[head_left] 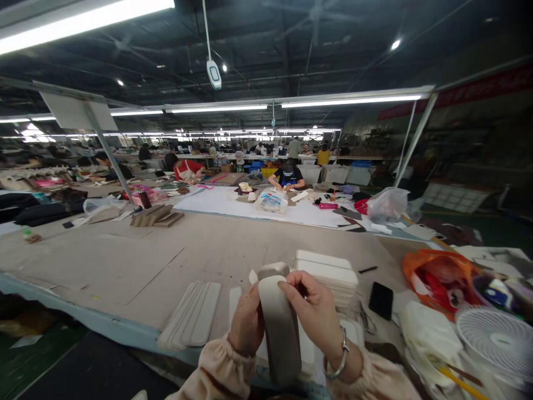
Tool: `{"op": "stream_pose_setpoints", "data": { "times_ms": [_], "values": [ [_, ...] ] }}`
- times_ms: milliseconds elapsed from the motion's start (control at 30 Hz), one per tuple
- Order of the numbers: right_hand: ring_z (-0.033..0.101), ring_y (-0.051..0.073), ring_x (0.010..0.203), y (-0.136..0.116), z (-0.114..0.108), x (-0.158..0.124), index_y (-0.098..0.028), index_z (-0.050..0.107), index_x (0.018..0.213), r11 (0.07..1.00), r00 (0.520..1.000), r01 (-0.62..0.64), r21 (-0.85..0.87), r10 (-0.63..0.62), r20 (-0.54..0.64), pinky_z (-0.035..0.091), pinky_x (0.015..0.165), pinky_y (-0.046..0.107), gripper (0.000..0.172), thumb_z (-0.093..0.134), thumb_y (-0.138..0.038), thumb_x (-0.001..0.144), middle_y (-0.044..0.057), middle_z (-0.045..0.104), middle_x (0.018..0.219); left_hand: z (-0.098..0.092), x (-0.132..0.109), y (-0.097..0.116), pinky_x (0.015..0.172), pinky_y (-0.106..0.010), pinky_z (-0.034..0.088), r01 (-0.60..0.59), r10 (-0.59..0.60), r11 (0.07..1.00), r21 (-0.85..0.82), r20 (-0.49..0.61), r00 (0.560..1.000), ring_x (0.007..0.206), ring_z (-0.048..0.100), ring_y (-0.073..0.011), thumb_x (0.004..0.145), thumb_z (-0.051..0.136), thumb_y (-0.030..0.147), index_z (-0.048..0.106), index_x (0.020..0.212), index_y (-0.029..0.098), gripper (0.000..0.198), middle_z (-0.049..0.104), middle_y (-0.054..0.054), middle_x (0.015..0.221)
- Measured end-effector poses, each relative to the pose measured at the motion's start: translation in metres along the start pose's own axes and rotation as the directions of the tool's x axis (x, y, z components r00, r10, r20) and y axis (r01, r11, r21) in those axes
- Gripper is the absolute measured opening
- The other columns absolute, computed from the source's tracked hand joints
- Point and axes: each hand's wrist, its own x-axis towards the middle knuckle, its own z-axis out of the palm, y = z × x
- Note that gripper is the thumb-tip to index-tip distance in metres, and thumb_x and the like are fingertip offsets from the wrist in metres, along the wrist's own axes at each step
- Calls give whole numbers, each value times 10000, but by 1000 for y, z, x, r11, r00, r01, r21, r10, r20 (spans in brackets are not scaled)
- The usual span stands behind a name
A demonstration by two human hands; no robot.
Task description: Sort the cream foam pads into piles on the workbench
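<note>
My left hand (pixel 246 324) and my right hand (pixel 315 314) both grip one long beige padded strip (pixel 280 328), held upright between them above the near edge of the brown worktable (pixel 125 261). The strip's top end curves over. Fingers of my right hand press on its front face near the top. To the left of my hands lie several flat beige strips (pixel 194 316) fanned on the table. Just behind my right hand sits a stack of cream pieces (pixel 328 272).
A black phone (pixel 380 300), scissors (pixel 366 319), an orange bag (pixel 437 275) and a white fan (pixel 495 339) crowd the right. Cardboard pieces (pixel 156 216) lie far left. Other people work at tables farther back, one in a blue apron (pixel 287 176).
</note>
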Motion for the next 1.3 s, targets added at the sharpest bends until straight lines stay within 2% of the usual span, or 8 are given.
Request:
{"op": "stream_pose_setpoints", "data": {
  "times_ms": [167, 467, 567, 667, 867, 1033, 1167, 1300],
  "values": [
    [462, 113, 608, 5, 2, 3, -181, 561, 720, 999, 998, -39, 38, 41, -43, 367, 558, 224, 258, 596, -413, 826, -24, 521, 649, 8, -5, 1, 708, -260, 485, -48, 48, 999, -14, -21, 999, 806, 637, -192, 813, 631, 404, 696, 992, 117, 344, 711, -83, 888],
    [456, 111, 612, 4, 2, 3, -181, 559, 716, 992, 994, -96, 77, 100, -48, 350, 571, 236, 264, 616, -419, 814, -32, 523, 647, 1, -9, -7, 776, -284, 507, -63, 63, 998, 5, -4, 998, 874, 641, -205, 839, 593, 421, 707, 998, 135, 347, 710, -87, 908],
    [457, 110, 610, 4, 2, 3, -182, 566, 720, 993, 993, -103, 64, 106, -57, 346, 565, 235, 253, 614, -412, 816, -34, 527, 647, 0, -11, -8, 856, -279, 490, -115, 116, 992, 58, -13, 993, 996, 615, -220, 854, 573, 429, 699, 1055, 125, 386, 693, -105, 1046],
    [464, 108, 614, 3, 3, 2, -183, 568, 716, 993, 992, -103, 48, 106, -61, 357, 572, 234, 238, 611, -393, 819, -34, 533, 653, 0, -14, -9, 901, -284, 473, -136, 130, 985, 106, 58, 990, 1091, 579, -239, 851, 592, 391, 638, 1198, 142, 430, 650, -113, 1174],
    [462, 110, 602, 4, 5, 1, -191, 541, 752, 997, 994, -80, 15, 81, -72, 373, 564, 239, 199, 601, -368, 822, -37, 523, 667, 2, -16, -9, 820, -288, 505, -24, 23, 998, 52, 17, 1000, 982, 635, -226, 847, 617, 328, 541, 1313, 160, 502, 682, -118, 1091],
    [548, 159, 846, 7, 4, 0, -196, 552, 1039, 999, 995, 11, -42, -15, -97, 438, 737, 277, 330, 658, -368, 778, 18, 602, 931, 3, -14, -4, 735, -262, 518, 16, -17, 1000, -20, -53, 998, 878, 663, -204, 833, 639, 334, 605, 1225, 134, 441, 709, -110, 943],
    [518, 138, 719, 2, 4, 1, -185, 612, 853, 999, 1000, 27, -25, -27, -2, 421, 678, 266, 189, 606, -372, 826, -5, 595, 760, 5, -17, -2, 708, -248, 516, 45, -46, 999, -25, -39, 998, 839, 667, -188, 834, 642, 325, 639, 1161, 136, 378, 711, -100, 913],
    [482, 122, 647, 0, 5, 2, -176, 609, 754, 1000, 999, -7, 10, 7, -40, 397, 609, 248, 246, 581, -402, 848, -17, 561, 676, 7, -21, -2, 703, -241, 510, 56, -56, 998, -4, -19, 998, 813, 668, -175, 846, 628, 333, 651, 1135, 128, 354, 711, -97, 898]
  ]
}}
